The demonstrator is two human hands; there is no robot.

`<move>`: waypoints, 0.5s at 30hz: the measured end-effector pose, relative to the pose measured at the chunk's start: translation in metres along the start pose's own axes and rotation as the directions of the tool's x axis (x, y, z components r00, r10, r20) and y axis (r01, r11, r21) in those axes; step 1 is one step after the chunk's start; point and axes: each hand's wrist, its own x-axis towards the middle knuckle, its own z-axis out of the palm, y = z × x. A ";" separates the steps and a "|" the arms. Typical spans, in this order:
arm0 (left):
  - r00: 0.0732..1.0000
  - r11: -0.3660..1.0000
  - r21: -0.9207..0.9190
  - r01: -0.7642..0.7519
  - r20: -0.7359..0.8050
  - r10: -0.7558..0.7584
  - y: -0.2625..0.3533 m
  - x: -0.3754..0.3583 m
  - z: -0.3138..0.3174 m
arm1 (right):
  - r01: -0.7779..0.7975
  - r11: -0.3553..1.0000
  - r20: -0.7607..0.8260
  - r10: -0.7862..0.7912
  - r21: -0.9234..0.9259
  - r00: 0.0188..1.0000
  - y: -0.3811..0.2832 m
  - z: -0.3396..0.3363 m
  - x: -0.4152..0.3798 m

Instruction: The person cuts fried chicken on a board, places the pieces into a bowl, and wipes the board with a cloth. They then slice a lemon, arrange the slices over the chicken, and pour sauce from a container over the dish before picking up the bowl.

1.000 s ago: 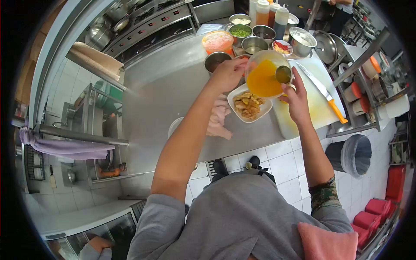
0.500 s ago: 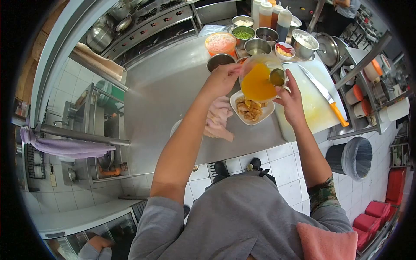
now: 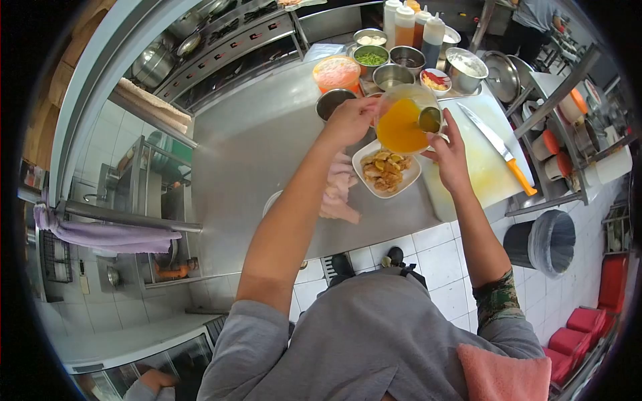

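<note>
A clear bowl (image 3: 401,142) of orange-yellow liquid is held between my two hands, above the worktop. My left hand (image 3: 350,121) pinches its left rim, while my right hand (image 3: 449,150) has its fingers around the right side. Inside, against the right wall, sits a small round metal cup or ladle head (image 3: 430,119); its handle is not visible. Just below the bowl in this view stands a white square dish (image 3: 412,178) of browned, glazed meat pieces (image 3: 382,172). A crumpled pale pink cloth (image 3: 340,194) lies left of the dish, partly behind my left forearm.
An orange-handled knife (image 3: 495,147) lies on a pale cutting board (image 3: 468,180) at the right. Behind are metal pots, a pot of chopped greens (image 3: 370,56), squeeze bottles (image 3: 433,33) and an orange tub (image 3: 336,72). A lined bin (image 3: 550,242) stands on the floor. Another person (image 3: 535,23) is at the far right.
The bowl has shifted slightly to the right with both hands still on it. More of the meat dish shows beneath it.
</note>
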 end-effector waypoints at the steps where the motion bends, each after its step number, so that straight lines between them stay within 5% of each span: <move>1: 0.999 0.998 0.039 0.041 0.002 -0.042 0.014 -0.002 0.000 | -0.006 1.000 -0.011 0.006 -0.015 1.000 -0.002 -0.002 0.000; 15: 0.996 0.996 0.048 -0.081 0.043 0.079 0.010 0.023 0.039 | -0.007 0.999 -0.064 0.004 -0.050 0.998 0.006 -0.037 0.004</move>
